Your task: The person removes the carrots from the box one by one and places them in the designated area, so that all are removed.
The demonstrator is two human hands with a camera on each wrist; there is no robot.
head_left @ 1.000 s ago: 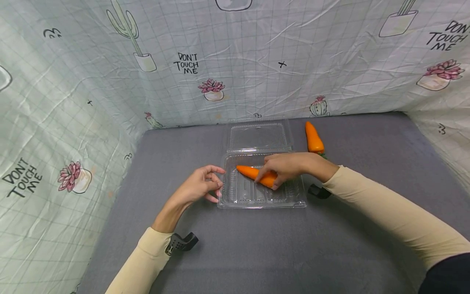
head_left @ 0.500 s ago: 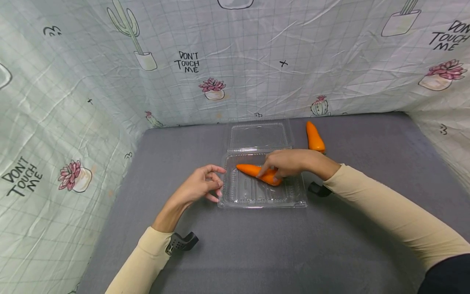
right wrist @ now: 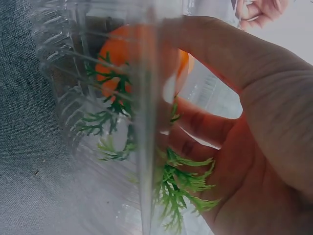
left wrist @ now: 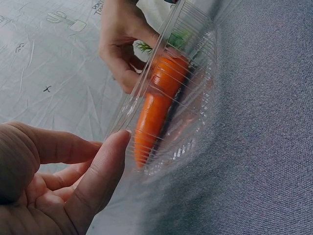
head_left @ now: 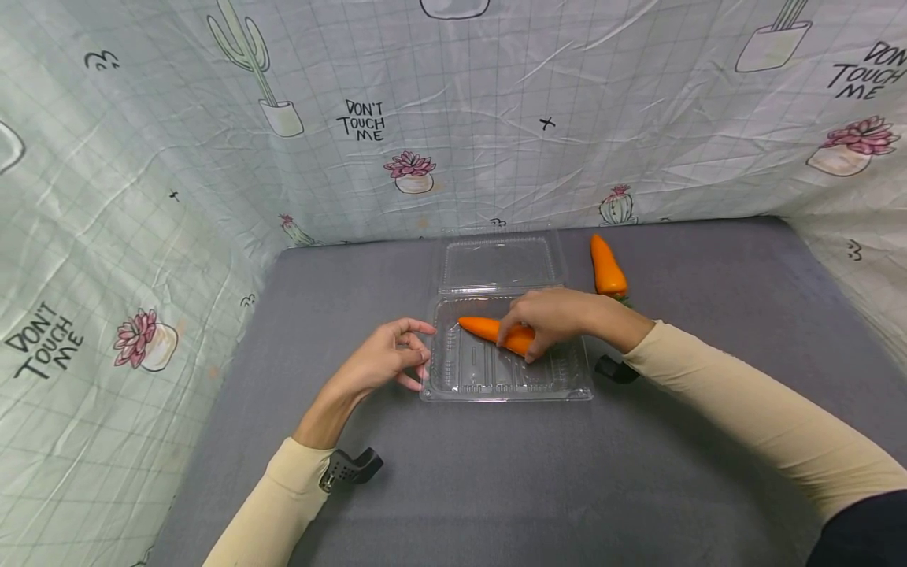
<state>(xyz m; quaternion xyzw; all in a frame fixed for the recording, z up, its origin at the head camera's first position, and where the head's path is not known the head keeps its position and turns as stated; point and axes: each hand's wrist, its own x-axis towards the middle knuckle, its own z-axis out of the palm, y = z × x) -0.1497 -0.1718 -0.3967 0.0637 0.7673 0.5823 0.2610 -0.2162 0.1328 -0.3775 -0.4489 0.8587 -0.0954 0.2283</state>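
A clear plastic clamshell container [head_left: 482,376] lies opened out on the grey cloth, its lid [head_left: 499,264] folded back. Inside the tray an orange carrot [head_left: 479,327] lies slanted, tip toward the upper left. My right hand [head_left: 556,316] grips its thick end, thumb and fingers on opposite sides. Green leafy tops [right wrist: 188,178] hang beside the palm in the right wrist view. At the tray's left rim, my left hand [head_left: 383,358] pinches the edge between thumb and forefinger. The left wrist view shows the carrot [left wrist: 154,110] through the ribbed wall.
A second orange carrot [head_left: 607,266] lies to the right of the lid, its green top partly behind my right wrist. Grey cloth [head_left: 482,480] covers the table. Printed fabric [head_left: 468,118] hangs along the back and sides.
My right fingers loosen and shift on the carrot's thick end, then close round it again. The carrot moves slightly within the tray. My left hand stays at the rim.
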